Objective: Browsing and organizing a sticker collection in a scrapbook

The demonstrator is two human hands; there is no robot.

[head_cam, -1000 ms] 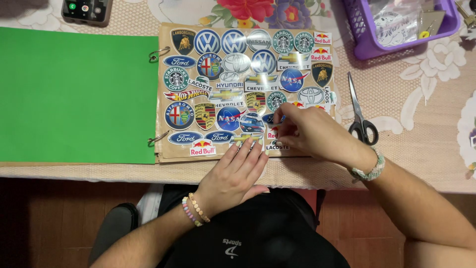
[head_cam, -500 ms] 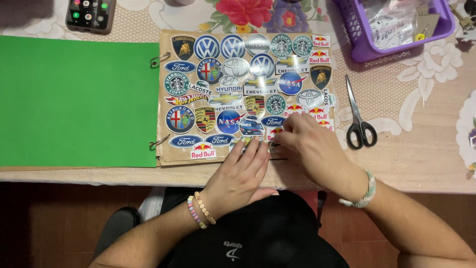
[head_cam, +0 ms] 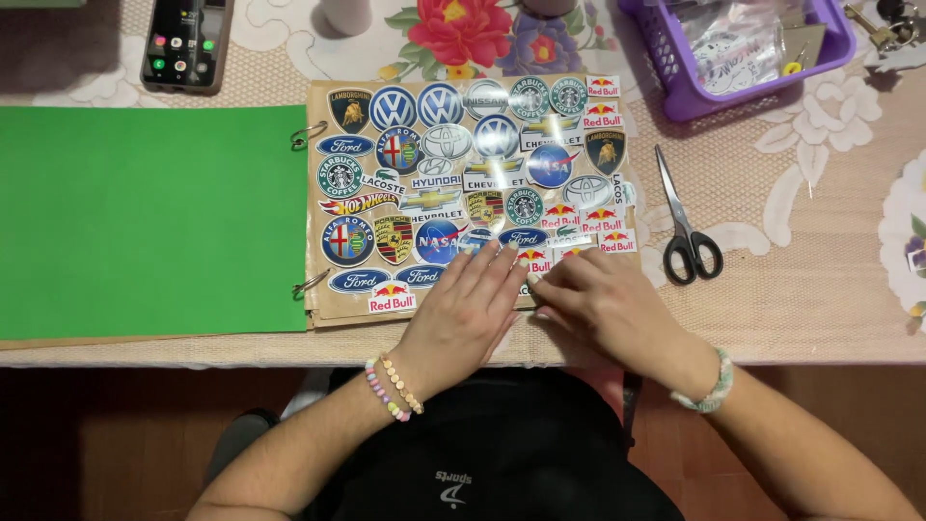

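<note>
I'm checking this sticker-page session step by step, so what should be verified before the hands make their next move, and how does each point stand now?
1. Left hand flat on the sticker page, holding it down: ok.
2. Right hand at the page's lower right edge, fingertips on the stickers there: ok.
3. Whether a loose sticker sits under the right fingertips: cannot tell, fingers cover it.
4. Scissors lying closed on the tablecloth, right of the page and apart from both hands: ok.
5. Green sheet turned open flat to the left, off the page: ok.
6. Purple basket at the upper right, off the page: ok.
</note>
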